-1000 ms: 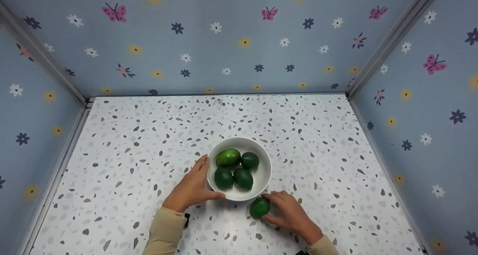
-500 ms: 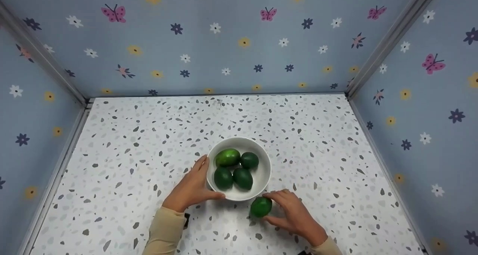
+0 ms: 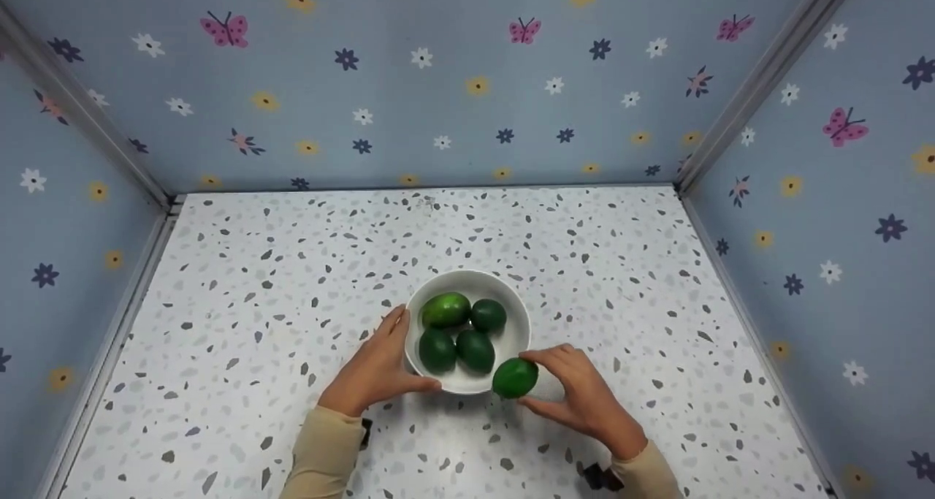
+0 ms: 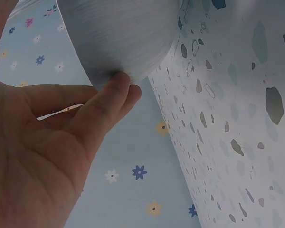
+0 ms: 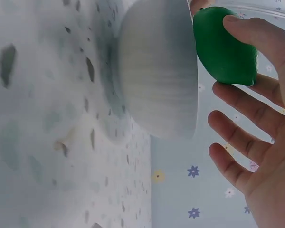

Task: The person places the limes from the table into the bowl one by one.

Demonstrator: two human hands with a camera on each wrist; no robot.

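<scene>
A round white bowl (image 3: 514,332) stands on the table, with several green fruits inside. One of them is a brighter green fruit (image 3: 447,310); a dark green egg-shaped fruit (image 3: 475,351) lies among the others. My left hand (image 3: 371,373) holds the bowl from its left side, the thumb along the near rim and the fingertips against the outer wall. Between the thumb and fingers of my right hand (image 3: 584,397) is a green lime (image 3: 515,378), raised at the bowl's near right rim. In the right wrist view the lime (image 5: 224,45) shows a pointed end, and the lower fingers stand free of it.
Beneath the bowl spreads a white speckled tabletop (image 3: 292,265). A blue patterned back wall (image 3: 409,90) and side walls, including the right wall (image 3: 818,214), enclose it.
My right hand has lifted the lime off the table and carried it away from me, up to the bowl's rim. The left hand and bowl stay in place.
</scene>
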